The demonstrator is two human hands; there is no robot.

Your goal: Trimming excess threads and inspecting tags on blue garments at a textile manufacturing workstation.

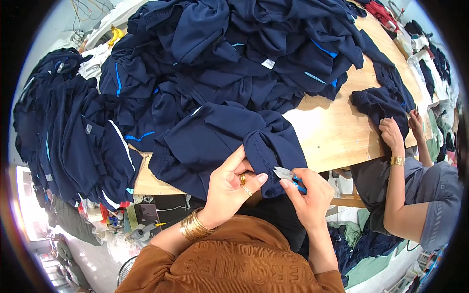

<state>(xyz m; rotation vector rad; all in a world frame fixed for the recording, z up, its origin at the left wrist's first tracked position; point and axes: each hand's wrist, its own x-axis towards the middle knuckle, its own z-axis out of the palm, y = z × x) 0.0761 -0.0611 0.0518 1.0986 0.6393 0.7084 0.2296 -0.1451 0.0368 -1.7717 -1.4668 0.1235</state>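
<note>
A navy blue garment (210, 139) lies bunched at the table's near edge, one hemmed opening turned toward me. My left hand (232, 180), with rings and gold bangles at the wrist, is closed on that garment at the opening's left side. In my right hand (312, 195) I grip a pair of thread snips (283, 174) with blue handles. Their pointed metal blades lie against or just over the fabric by the opening; whether they touch it I cannot tell. The garment's lower edge hangs past the table, in front of my brown top.
A large heap of navy garments (205, 39) covers the far table (322, 132). More navy clothes (73, 122) hang in a pile at left. On the right, a co-worker's hands (392, 133) hold another navy garment (383, 105). Bananas (116, 35) sit at the far left.
</note>
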